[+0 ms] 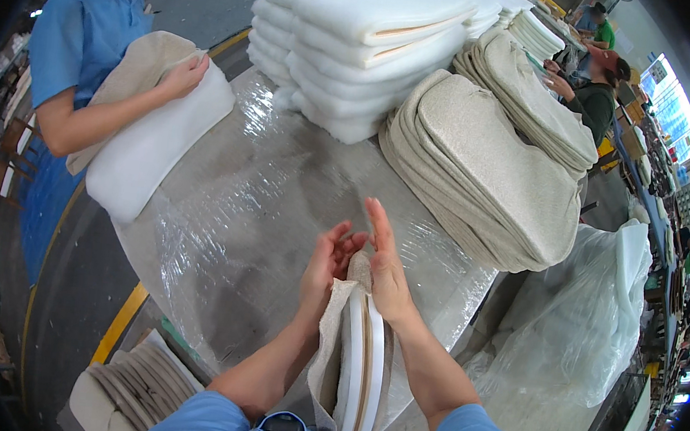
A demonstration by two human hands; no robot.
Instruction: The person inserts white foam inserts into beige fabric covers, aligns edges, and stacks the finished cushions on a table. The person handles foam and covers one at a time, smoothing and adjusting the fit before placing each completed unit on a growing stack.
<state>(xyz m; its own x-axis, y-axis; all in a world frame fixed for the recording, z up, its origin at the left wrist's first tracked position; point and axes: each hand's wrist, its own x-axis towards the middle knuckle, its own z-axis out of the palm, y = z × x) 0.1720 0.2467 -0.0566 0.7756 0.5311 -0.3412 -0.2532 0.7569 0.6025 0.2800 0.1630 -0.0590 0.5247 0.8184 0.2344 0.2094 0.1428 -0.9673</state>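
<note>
A folded white foam pad (363, 357) stands on edge against my body, partly sheathed in a beige fabric cover (328, 341). My left hand (326, 265) presses the cover's left side near its top, fingers raised. My right hand (385, 260) lies flat against the right side, fingers straight and pointing up. Both palms face each other across the pad.
The table (263, 208) is wrapped in shiny plastic film. A stack of beige covers (488, 171) and a pile of white foam pads (360, 44) sit at the back. A person in blue at the left holds another pad (154, 141). A plastic bag (590, 319) hangs at the right.
</note>
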